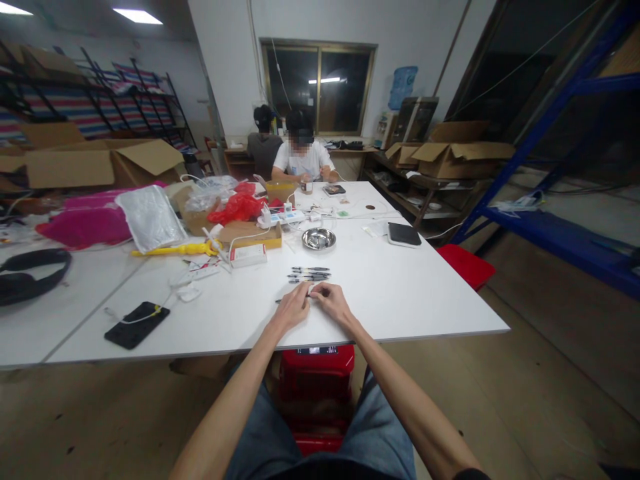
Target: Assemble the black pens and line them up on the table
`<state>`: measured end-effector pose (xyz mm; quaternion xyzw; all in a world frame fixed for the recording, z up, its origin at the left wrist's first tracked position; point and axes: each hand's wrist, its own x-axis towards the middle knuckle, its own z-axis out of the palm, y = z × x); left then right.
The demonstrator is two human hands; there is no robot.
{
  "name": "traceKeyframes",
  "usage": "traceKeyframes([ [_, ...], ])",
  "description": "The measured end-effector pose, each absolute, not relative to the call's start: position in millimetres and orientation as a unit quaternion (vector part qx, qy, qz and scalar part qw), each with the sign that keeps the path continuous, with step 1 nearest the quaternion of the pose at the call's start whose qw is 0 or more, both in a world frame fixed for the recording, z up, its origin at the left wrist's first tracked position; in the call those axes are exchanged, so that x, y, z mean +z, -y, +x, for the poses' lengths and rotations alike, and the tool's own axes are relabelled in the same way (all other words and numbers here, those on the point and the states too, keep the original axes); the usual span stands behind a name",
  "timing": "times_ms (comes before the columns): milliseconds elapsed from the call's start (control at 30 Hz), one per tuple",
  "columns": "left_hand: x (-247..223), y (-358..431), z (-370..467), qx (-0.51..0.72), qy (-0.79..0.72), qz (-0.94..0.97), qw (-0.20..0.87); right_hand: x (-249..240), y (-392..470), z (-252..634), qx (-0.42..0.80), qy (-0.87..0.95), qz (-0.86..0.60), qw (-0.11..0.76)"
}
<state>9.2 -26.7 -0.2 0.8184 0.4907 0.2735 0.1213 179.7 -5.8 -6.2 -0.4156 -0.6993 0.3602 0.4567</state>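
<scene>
Near the front edge of the white table (400,293), my left hand (294,307) is closed around a dark pen (278,301), whose end sticks out to the left. My right hand (330,300) meets it at the pen's other end, fingers pinched on a small dark part of it. Just beyond my hands several black and clear pens (310,273) lie side by side. A round metal dish (319,239) with small items in it stands farther back.
A black phone (137,325) with a white cable lies left. A white box (249,255), yellow item (175,249) and plastic bags (240,203) fill the left side. A black-topped device (404,234) lies right. Two people (303,157) sit beyond.
</scene>
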Motion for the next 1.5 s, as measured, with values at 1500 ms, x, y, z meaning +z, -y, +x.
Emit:
traceKeyframes([
  [1500,1,21,4,0.258,-0.551,0.793,0.03,-2,-8,189,0.396,0.674,-0.455,0.427],
])
